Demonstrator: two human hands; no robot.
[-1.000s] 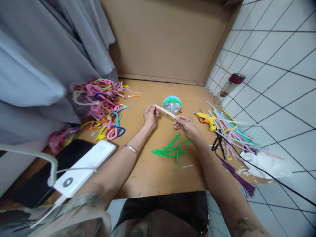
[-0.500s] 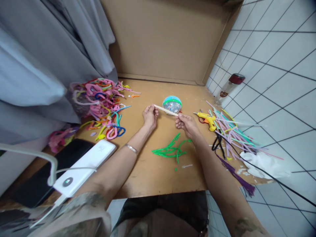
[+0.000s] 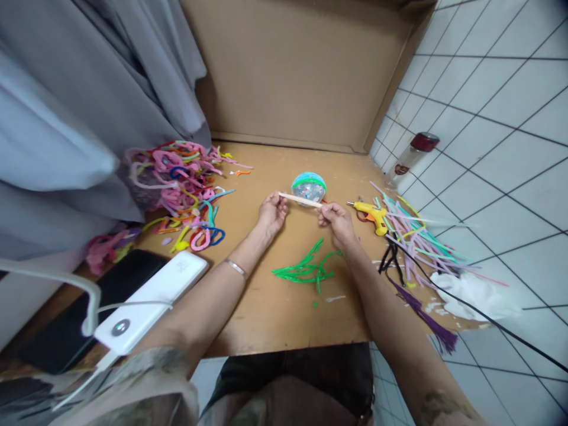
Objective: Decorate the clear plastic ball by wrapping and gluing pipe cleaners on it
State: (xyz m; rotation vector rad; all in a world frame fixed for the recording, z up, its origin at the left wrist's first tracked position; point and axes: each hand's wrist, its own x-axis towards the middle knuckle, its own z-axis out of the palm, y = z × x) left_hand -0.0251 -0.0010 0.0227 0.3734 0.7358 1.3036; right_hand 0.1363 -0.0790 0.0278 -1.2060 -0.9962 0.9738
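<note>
A pale, thin wooden stick (image 3: 302, 200) spans the gap between my hands, tilted slightly down to the right. My left hand (image 3: 273, 214) pinches its left end; my right hand (image 3: 336, 220) pinches the other end. Just behind the stick rests a rounded clear object (image 3: 309, 187) with blue and bright green bands on top; its lower front is partly covered by the stick. Several green pipe cleaner pieces (image 3: 304, 272) lie on the tabletop nearer to me, below my hands.
A yellow glue gun (image 3: 371, 216) lies to the right beside a bundle of pastel pipe cleaners (image 3: 415, 236). Colourful pipe cleaners (image 3: 177, 177) are heaped at left. A white power bank (image 3: 151, 302) sits front left. A red-capped bottle (image 3: 410, 157) stands by the tiled wall.
Both hands have shifted very slightly to the right and down with the stick, which stays pinched at both ends. The objects on the table look unmoved.
</note>
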